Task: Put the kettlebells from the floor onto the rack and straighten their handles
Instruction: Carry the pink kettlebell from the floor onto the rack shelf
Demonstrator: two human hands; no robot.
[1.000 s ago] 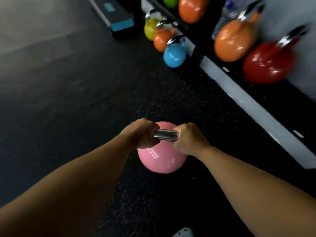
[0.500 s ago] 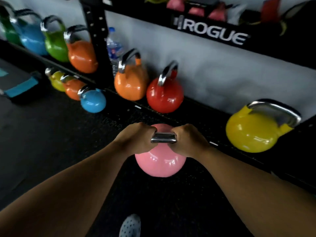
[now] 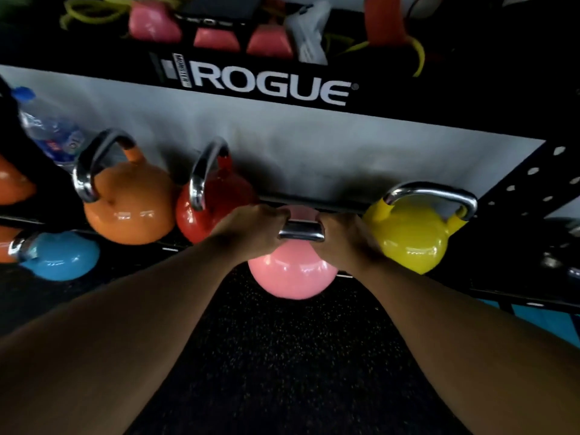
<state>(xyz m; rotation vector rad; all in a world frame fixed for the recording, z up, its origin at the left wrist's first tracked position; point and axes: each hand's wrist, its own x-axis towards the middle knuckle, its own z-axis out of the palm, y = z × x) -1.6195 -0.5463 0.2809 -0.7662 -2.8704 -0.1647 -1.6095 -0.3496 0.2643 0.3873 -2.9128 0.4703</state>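
Note:
A pink kettlebell (image 3: 293,273) hangs in the air in front of the rack's low shelf (image 3: 314,205). My left hand (image 3: 251,229) and my right hand (image 3: 343,238) both grip its chrome handle (image 3: 301,231), one at each end. It sits level with the gap between a red kettlebell (image 3: 216,199) and a yellow kettlebell (image 3: 414,237) that stand on the shelf. An orange kettlebell (image 3: 131,202) stands left of the red one. A blue kettlebell (image 3: 59,255) lies on the floor at the left.
The rack's upper beam reads ROGUE (image 3: 270,83), with pink blocks (image 3: 213,37) and bands above it. A water bottle (image 3: 47,130) stands behind the orange kettlebell. A perforated upright (image 3: 533,183) is at the right. Black speckled rubber floor (image 3: 282,356) lies below my arms.
I have carried the pink kettlebell from the open floor up close to the rack, and the view has turned to face the shelf head-on. Both hands have kept their grip on the handle.

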